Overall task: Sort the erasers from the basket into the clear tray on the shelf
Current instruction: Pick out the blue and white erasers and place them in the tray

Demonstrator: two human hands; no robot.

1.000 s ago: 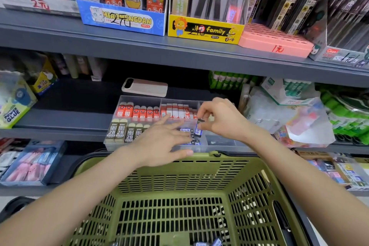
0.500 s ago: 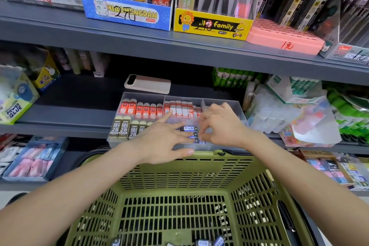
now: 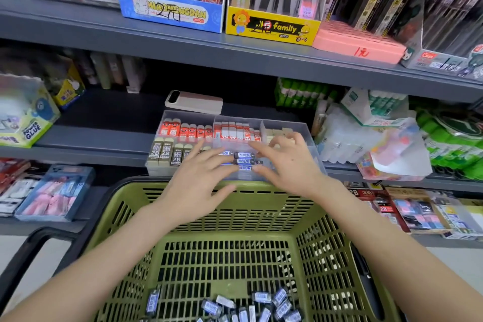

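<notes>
Erasers [image 3: 244, 155], dark with blue-and-white labels: lie flat, one behind another, in the front middle compartment of the clear tray [image 3: 188, 115]. Loose erasers [image 3: 261, 303] of the same kind: lie scattered on the floor of the green basket [image 3: 235, 217] below.

Left hand [image 3: 198, 180]: reaches in from the left, fingers straight and spread, holding nothing, tips at the stacked erasers; cannot tell whether touching.

Right hand [image 3: 290, 167]: mirrors it from the right, fingers extended and relaxed, gripping nothing.

Tray: sits at the front edge of the grey shelf [image 3: 99, 138], just behind the basket's far rim.

Other compartments: olive 2B erasers [image 3: 164, 153] front left, red-sleeved erasers [image 3: 183, 129] back left, cream erasers [image 3: 277, 133] back right.

Behind the tray: a flat white device [image 3: 194, 102]. Far left: a glue box [image 3: 28, 123].
</notes>
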